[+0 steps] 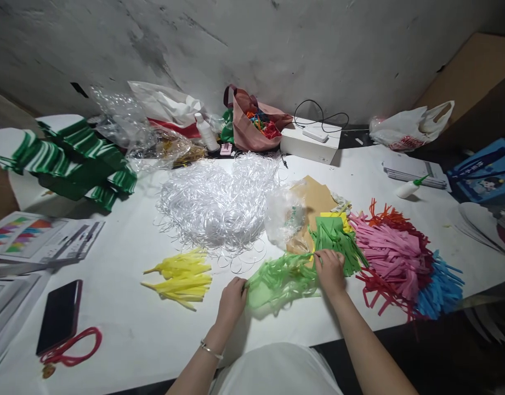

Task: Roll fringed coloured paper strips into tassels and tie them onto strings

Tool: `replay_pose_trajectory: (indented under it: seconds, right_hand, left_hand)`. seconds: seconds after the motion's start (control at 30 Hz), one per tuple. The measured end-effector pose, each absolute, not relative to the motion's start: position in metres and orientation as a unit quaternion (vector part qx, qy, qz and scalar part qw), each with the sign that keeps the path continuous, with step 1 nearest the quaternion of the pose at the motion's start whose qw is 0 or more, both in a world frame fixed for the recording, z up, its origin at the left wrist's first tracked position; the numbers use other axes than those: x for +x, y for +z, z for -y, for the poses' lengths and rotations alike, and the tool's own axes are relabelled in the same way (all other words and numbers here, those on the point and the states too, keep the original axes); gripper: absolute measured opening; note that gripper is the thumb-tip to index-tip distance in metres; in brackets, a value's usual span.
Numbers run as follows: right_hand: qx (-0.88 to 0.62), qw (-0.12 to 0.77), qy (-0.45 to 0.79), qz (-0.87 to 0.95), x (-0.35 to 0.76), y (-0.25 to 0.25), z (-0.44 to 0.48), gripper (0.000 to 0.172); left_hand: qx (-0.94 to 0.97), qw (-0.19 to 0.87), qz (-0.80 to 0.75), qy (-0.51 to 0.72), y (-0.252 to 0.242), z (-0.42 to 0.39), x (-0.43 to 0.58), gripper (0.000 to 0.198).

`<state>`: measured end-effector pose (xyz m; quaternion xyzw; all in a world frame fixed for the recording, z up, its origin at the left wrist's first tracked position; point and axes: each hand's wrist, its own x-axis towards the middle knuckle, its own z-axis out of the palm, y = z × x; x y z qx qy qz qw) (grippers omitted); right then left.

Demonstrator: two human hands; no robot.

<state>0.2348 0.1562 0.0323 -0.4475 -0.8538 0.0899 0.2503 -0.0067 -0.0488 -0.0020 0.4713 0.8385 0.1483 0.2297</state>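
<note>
A light green sheet of fringed tissue paper lies stretched between my hands at the table's front. My left hand is closed on its left edge. At the upper right end of the strips, my right hand pinches the same tissue paper; its fingertips are partly hidden. Just beyond my right hand is a stack of darker green fringed paper. To the left lie two yellow paper tassels, twisted at one end. Pink fringed paper is heaped on the right, over red and blue fringes.
A pile of white string spreads across the middle, beside a clear plastic bag. A phone with a red strap lies front left. Green folded paper, a pink bag, a white box and a glue bottle stand around.
</note>
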Motion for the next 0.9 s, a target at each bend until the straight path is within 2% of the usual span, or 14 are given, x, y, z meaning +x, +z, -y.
replay_pose_trajectory:
  seconds: [0.33, 0.6, 0.7, 0.9]
  right_hand:
    - [-0.526, 0.305, 0.043, 0.793, 0.267, 0.038, -0.191, 0.034]
    - [-0.584, 0.363, -0.003, 0.726, 0.315, 0.058, -0.22, 0.037]
    - [-0.571, 0.364, -0.015, 0.735, 0.328, 0.073, -0.221, 0.033]
    - [-0.466, 0.377, -0.057, 0.798, 0.33, 0.108, -0.203, 0.02]
  left_hand:
    - [0.487, 0.205, -0.844, 0.089, -0.007, 0.048, -0.008, 0.025]
    - [0.501, 0.193, -0.838, 0.093, -0.011, 0.036, -0.005, 0.027]
    - [0.517, 0.194, -0.824, 0.125, -0.005, 0.028, 0.003, 0.028]
    - [0.506, 0.088, -0.811, 0.281, 0.043, 0.006, 0.029, 0.032]
